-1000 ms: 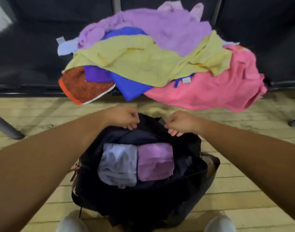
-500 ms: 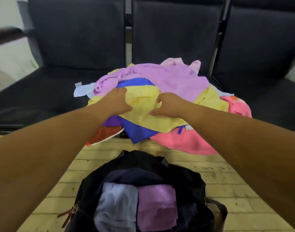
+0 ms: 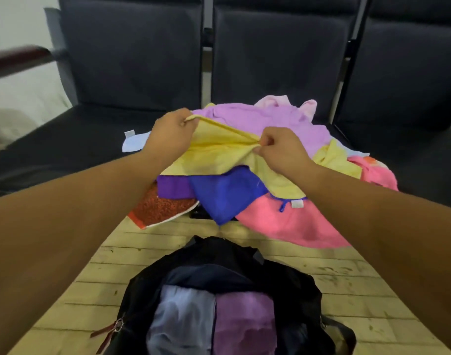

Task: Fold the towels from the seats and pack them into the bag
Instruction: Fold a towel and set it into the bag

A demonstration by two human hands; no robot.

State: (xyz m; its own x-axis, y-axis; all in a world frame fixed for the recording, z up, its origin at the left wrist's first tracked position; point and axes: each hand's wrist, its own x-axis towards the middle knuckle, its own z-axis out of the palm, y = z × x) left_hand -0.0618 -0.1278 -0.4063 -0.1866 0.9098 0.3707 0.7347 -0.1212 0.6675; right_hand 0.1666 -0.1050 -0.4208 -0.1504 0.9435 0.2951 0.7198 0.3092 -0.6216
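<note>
The yellow terry towel (image 3: 214, 155) lies on top of a loose heap of towels on the middle dark padded seat (image 3: 275, 55) of a row of seats. Both hands grip its upper edge and hold that edge raised off the heap. The left hand (image 3: 172, 131) pinches one end of the edge between thumb and curled fingers. The right hand (image 3: 280, 147) pinches a bunched fold further along it, so the cloth is taut between the two.

Behind the yellow towel is a lilac towel (image 3: 270, 121), with a pale pink one (image 3: 273, 101) showing past it. Below it, hanging over the seat's front edge, are a royal-blue towel (image 3: 227, 193), a deep purple towel (image 3: 173, 187), an orange-red towel with a white border (image 3: 160, 208) and a large coral-pink towel (image 3: 291, 221). A pale blue cloth with a white tag (image 3: 133, 143) sticks out to the left of the heap.

On the pale wooden plank floor (image 3: 347, 283) in front of the seats stands an open black fabric bag (image 3: 291, 285). Inside it, side by side and touching, are a folded grey-blue towel (image 3: 181, 319) on the left and a folded mauve towel (image 3: 245, 321) on the right.
</note>
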